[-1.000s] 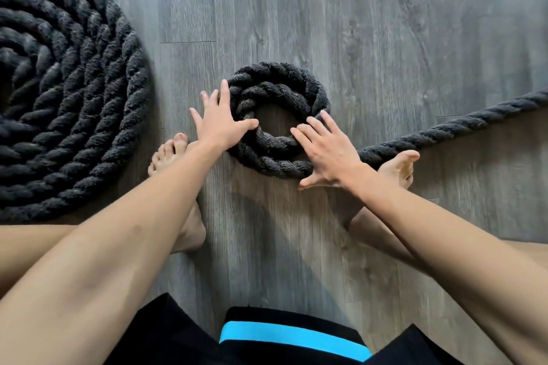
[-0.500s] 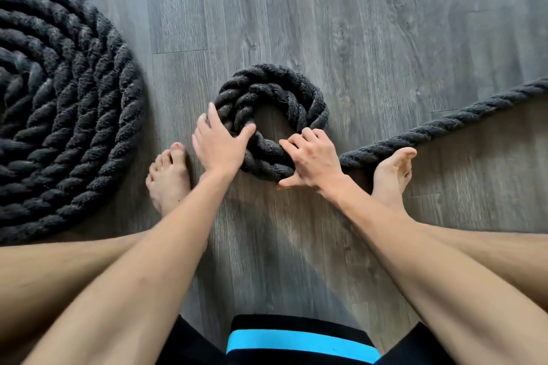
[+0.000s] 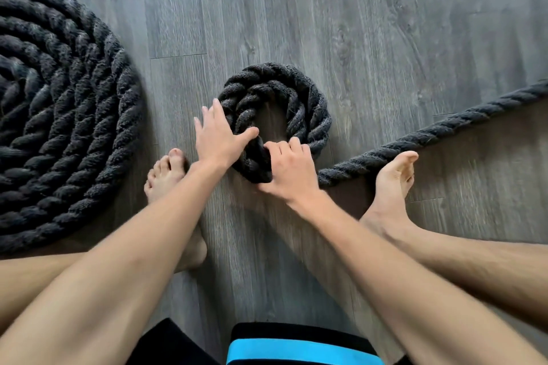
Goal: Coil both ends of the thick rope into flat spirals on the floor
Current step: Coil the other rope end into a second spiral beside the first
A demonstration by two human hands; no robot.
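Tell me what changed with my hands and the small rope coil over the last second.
The right hand went from lying flat on the small coil to curling its fingers around the near strand. The left hand slid in closer, open, thumb across the rope. The coil's hole pulled narrower. The big spiral, the trailing rope and both feet kept their places.

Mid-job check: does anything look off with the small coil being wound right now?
Yes: the small coil is not a tight flat spiral. Bare floor shows through its open centre, unlike the packed large spiral on the left. The left hand presses its left edge and the right hand grips its near side.
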